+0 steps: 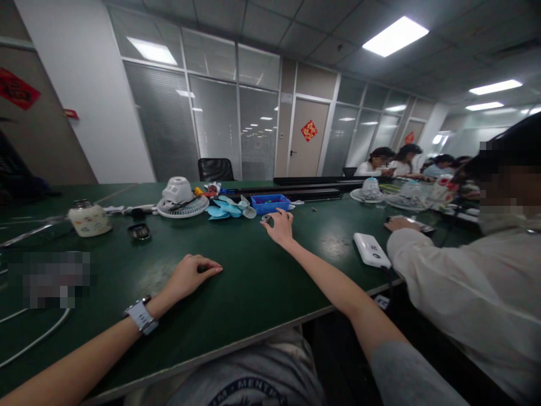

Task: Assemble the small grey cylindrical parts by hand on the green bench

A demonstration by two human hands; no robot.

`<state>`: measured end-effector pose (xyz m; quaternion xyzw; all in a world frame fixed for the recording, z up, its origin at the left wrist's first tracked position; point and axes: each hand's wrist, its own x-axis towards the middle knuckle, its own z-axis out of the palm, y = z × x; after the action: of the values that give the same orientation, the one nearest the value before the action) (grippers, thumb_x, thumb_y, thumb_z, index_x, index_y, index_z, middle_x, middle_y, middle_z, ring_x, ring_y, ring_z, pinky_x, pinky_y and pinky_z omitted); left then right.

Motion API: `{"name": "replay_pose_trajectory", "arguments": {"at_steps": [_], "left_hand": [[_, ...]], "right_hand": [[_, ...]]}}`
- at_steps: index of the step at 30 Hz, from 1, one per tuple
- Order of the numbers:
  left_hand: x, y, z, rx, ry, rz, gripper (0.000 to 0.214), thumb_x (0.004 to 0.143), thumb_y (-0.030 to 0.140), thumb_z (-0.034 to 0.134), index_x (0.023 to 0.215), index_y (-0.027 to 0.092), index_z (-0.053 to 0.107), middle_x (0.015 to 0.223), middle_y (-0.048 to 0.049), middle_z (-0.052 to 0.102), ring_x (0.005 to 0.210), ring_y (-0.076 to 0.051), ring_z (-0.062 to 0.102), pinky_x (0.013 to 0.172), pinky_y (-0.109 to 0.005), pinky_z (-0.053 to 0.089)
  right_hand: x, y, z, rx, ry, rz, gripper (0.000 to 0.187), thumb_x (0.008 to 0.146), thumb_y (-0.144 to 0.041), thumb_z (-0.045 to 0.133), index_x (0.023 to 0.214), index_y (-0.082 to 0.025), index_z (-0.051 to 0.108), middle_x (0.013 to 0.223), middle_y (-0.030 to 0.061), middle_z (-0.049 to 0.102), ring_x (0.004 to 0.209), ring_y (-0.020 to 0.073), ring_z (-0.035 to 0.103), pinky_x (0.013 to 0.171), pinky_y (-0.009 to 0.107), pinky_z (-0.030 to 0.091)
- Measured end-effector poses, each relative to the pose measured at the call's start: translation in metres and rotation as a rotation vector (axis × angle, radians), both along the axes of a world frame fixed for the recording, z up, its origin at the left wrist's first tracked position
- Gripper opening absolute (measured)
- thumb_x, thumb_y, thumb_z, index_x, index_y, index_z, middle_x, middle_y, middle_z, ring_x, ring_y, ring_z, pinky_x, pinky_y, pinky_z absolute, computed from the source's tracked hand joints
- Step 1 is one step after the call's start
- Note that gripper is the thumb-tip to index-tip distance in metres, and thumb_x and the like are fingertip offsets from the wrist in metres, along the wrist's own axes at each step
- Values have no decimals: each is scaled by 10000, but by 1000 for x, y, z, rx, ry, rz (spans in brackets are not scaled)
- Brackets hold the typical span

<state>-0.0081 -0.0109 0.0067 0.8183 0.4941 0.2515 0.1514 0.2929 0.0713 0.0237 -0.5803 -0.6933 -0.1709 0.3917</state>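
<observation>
My right hand (279, 226) reaches forward over the green table, thumb and fingers closed around a small round metal part (266, 218). The part's exact kind is too small to tell. Just beyond that hand is a blue tray (270, 198) with small items in it. Light-blue fan blades (224, 208) lie left of the tray. My left hand (190, 275) rests on the tabletop nearer to me, fingers curled and thumb tip against the fingertips, with no object visible in it. A watch is on my left wrist.
A white fan part with a round grille (181, 207), a patterned jar (89, 219) and a black lid (139, 232) stand to the left. At right lies a white power bank (372, 250), close to a co-worker's sleeve (416, 254). Long black bars (313, 193) lie at the back.
</observation>
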Motion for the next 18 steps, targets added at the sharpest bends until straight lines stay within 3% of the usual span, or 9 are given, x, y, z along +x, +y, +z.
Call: {"name": "replay_pose_trajectory", "arguments": {"at_steps": [4,9,12,15,18], "left_hand": [[0,0,0,-6,17,-8,380,769,595,557,902,310,770,967,-29,745,905,-254,630,812,-350,453],[0,0,-1,-5,21,-19,392,780,599,549,929,303,759,974,-33,735,902,-250,623,795,-349,452],[1,-2,2,58,-54,75,458,796,607,519,1028,264,713,966,-53,710,871,-240,611,763,-344,453],[3,-5,6,147,-213,280,487,821,622,462,985,198,637,923,-68,669,837,-228,596,696,-323,451],[4,-6,8,192,-284,402,419,842,612,433,836,204,529,813,-38,618,761,-204,575,632,-301,423]], "right_hand": [[6,13,-10,-38,-52,-108,364,869,-495,558,1007,-196,715,1303,123,567,1325,297,320,1053,471,199],[13,18,-17,-127,-42,-155,394,881,-506,527,1036,-195,713,1325,139,539,1333,297,307,1057,479,210],[12,13,-15,-104,-20,-166,453,874,-529,527,1130,-185,675,1373,158,490,1349,302,285,1065,488,201],[-6,-5,-10,-28,-33,-98,532,883,-533,511,1273,-178,583,1442,165,409,1380,292,237,1084,492,171],[-42,-33,-8,-41,-95,143,471,899,-544,483,1244,-249,610,1455,117,403,1390,269,229,1089,488,170]]}}
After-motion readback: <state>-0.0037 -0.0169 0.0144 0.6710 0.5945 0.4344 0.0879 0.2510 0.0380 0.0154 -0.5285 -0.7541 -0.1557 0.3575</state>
